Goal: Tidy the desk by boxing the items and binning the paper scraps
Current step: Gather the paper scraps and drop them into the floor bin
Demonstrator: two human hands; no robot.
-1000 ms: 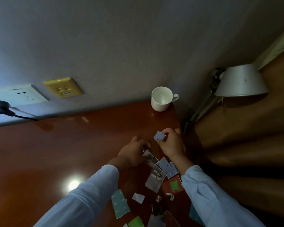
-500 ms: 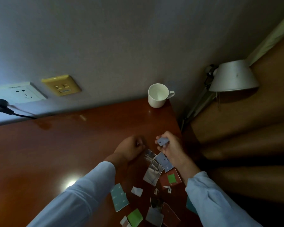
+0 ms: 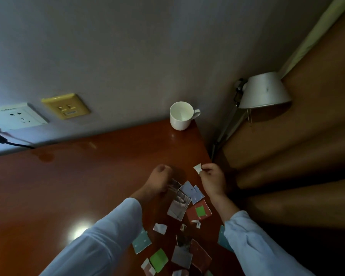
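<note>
Right hand (image 3: pixel 212 180) pinching a small white scrap (image 3: pixel 197 168) above the worktop (image 3: pixel 84 186), well in front of the white mug (image 3: pixel 181 116). Left hand (image 3: pixel 157 181), fingers curled, at the scattered paper scraps (image 3: pixel 179 207); whether it grips one cannot be told.

I wear a light blue long-sleeved shirt of thin, smooth cloth. Its left sleeve (image 3: pixel 108 236) ends just behind my bare left hand (image 3: pixel 157 182). The right sleeve (image 3: pixel 257 246) ends further behind my bare right hand (image 3: pixel 212 181). Both sleeves have soft folds.
</note>
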